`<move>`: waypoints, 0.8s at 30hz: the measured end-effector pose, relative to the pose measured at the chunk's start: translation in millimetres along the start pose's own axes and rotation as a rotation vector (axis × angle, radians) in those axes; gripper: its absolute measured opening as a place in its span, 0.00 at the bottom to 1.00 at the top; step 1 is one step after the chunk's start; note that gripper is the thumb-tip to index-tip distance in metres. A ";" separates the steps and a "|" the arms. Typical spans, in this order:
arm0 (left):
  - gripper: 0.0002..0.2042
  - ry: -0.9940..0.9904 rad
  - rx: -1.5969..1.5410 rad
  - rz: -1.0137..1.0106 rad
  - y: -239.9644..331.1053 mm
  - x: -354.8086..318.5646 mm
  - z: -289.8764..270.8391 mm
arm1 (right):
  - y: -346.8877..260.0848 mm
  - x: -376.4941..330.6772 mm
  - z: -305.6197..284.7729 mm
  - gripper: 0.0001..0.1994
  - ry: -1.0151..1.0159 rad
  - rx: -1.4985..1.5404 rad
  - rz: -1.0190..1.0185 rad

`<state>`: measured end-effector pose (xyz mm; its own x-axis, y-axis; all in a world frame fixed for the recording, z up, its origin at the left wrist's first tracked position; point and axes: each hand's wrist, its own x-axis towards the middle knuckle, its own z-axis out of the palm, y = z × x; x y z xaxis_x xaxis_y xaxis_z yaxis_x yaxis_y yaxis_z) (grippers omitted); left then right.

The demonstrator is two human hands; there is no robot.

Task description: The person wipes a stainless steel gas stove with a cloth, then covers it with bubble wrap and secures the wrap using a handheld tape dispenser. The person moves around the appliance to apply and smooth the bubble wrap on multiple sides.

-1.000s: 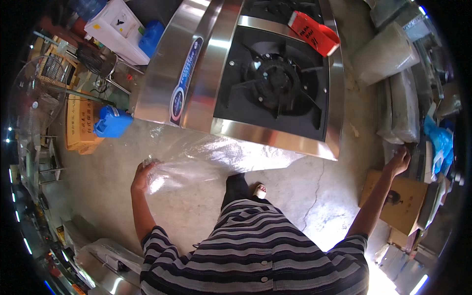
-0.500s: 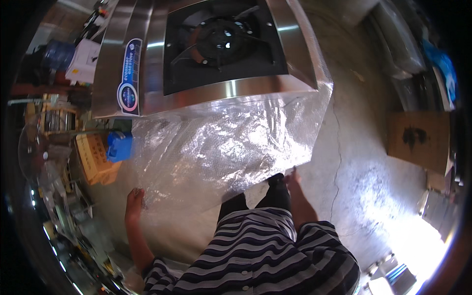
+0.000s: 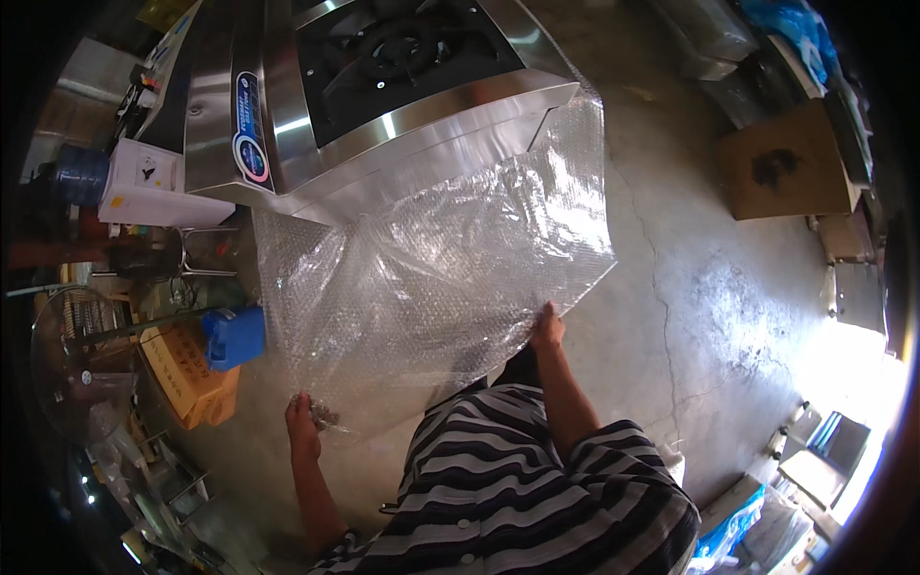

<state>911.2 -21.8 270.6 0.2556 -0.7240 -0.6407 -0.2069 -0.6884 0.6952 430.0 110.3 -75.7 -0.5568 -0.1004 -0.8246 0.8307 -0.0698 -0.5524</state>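
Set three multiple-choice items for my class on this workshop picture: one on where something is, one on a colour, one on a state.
1. Where does the far edge of the bubble wrap sheet lie?
A. against the steel stove
B. on the cardboard box
C. over the standing fan

2. What colour is the jug on the floor at the person's left?
A. red
B. blue
C. white

3. How is the sheet held?
A. rolled under one arm
B. lying loose, no hand on it
C. spread out, a hand at each near corner

Answers:
1 A, the sheet reaches up to the stove's front edge.
2 B, it is plainly blue, beside a yellow carton.
3 C, the left hand and the right hand each grip the near edge.
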 end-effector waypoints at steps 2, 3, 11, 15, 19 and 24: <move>0.13 0.073 0.085 0.043 -16.0 -4.6 -9.5 | -31.0 -45.1 -9.8 0.17 -0.027 -0.239 -0.191; 0.13 0.077 0.145 0.079 -30.5 -0.4 -22.9 | -42.6 -66.6 -15.6 0.17 -0.036 -0.272 -0.197; 0.18 -0.090 0.159 0.114 -41.6 -8.2 -60.6 | -84.8 -167.0 -9.2 0.17 -0.110 -0.236 -0.386; 0.22 0.094 0.330 0.209 -15.2 -6.8 -89.7 | -129.4 -217.8 3.9 0.17 -0.277 -0.327 -0.361; 0.22 0.099 0.394 0.206 -29.6 11.0 -95.1 | -137.9 -216.8 -14.1 0.18 -0.369 -0.487 -0.318; 0.22 0.103 0.303 0.155 -70.0 13.5 -87.2 | -159.0 -175.4 -14.3 0.25 -0.434 -0.051 0.147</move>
<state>1011.5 20.6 241.7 0.2902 -0.8231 -0.4881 -0.5174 -0.5640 0.6435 395.6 153.2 155.0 -0.3734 -0.5128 -0.7730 0.8939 0.0238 -0.4475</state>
